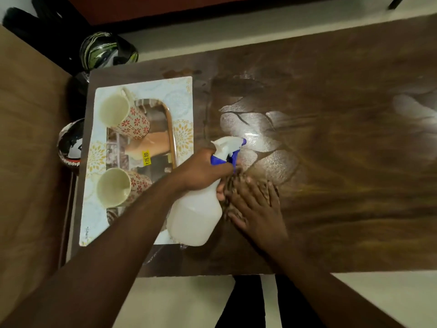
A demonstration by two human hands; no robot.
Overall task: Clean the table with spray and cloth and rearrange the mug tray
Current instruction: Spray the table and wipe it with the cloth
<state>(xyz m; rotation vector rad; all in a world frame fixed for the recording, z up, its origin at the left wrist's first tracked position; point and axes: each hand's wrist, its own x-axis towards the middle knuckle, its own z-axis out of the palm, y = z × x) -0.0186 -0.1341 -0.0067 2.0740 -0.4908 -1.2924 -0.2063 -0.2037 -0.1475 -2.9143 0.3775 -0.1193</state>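
Observation:
My left hand point(201, 170) grips the neck of a white spray bottle point(197, 216) with a blue trigger, nozzle pointing right over the brown wooden table point(343, 185). My right hand point(256, 207) lies flat on a brownish cloth point(233, 183), which is pressed to the table just right of the bottle; most of the cloth is hidden under the hand. Wet patches point(250, 131) shine on the table beyond the nozzle. At the table's left end lies a patterned tray point(182, 100) holding two floral mugs, one at the back point(123, 114) and one at the front point(120, 187).
Helmets point(106, 49) sit on the floor beyond the table's left end, another point(71, 143) beside the tray end. A wooden panel point(30, 150) stands at the left. The table's near edge point(236, 274) runs below my arms. A yellow price sticker point(146, 157) is on the tray.

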